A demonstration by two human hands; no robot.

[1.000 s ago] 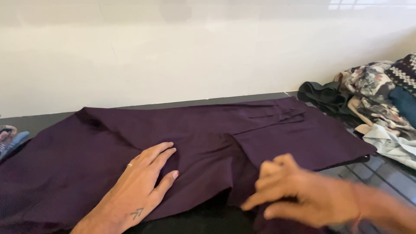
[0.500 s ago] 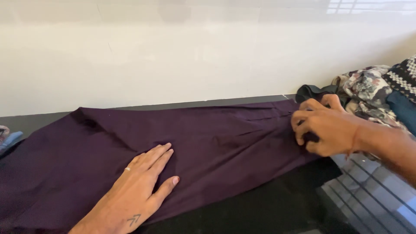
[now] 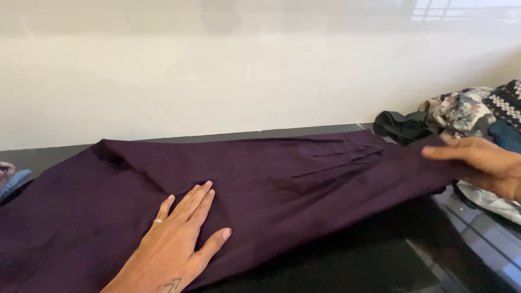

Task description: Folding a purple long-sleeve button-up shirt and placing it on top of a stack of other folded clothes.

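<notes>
A dark purple garment (image 3: 282,179) lies spread lengthwise across a black counter (image 3: 347,266). My left hand (image 3: 176,239) rests flat on its near-left part, fingers apart, a ring on one finger. My right hand (image 3: 480,163) is at the garment's right end, gripping the cloth and holding it stretched out to the right, slightly off the counter.
A heap of other clothes (image 3: 477,114), patterned, dark green and blue, lies at the right against the pale wall (image 3: 244,70). A bit of blue cloth (image 3: 13,182) shows at the left edge. A light striped reflection lies on the counter at lower right.
My right hand took the garment's folded right part from the near middle and drew it out to the right, unfolding the cloth to full length. My left hand stayed pressed on it.
</notes>
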